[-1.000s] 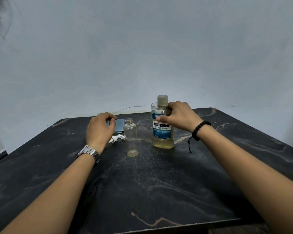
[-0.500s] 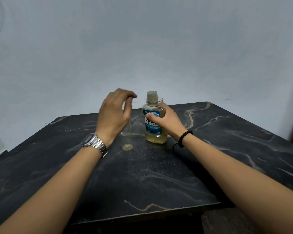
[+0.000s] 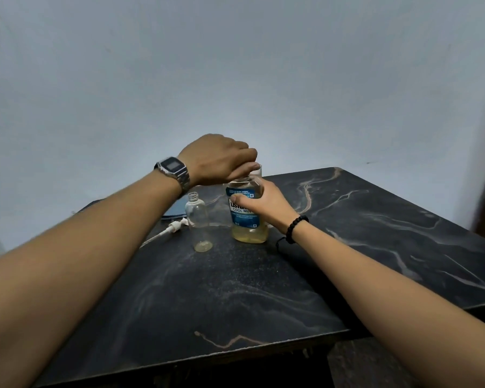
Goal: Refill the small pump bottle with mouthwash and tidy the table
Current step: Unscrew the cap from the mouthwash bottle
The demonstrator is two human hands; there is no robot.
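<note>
A mouthwash bottle (image 3: 247,219) with a blue label and a little yellow liquid stands upright on the dark marble table (image 3: 263,289). My right hand (image 3: 263,204) grips its body from the right. My left hand (image 3: 217,159) reaches over from above and its fingers curl round the cap, which is hidden beneath them. Just left of the big bottle stands the small clear bottle (image 3: 198,222), upright, uncapped and almost empty. Its white pump head (image 3: 174,227) with its tube lies on the table behind my left forearm.
A grey-blue flat object (image 3: 177,210) lies at the table's back left, partly hidden by my left arm. A clear glass stands right behind the mouthwash bottle, mostly hidden. A pale wall rises behind the table. The table's front edge is near me.
My left hand rose from beside the small bottle and came down over the mouthwash cap. My right hand kept its grip on the mouthwash bottle.
</note>
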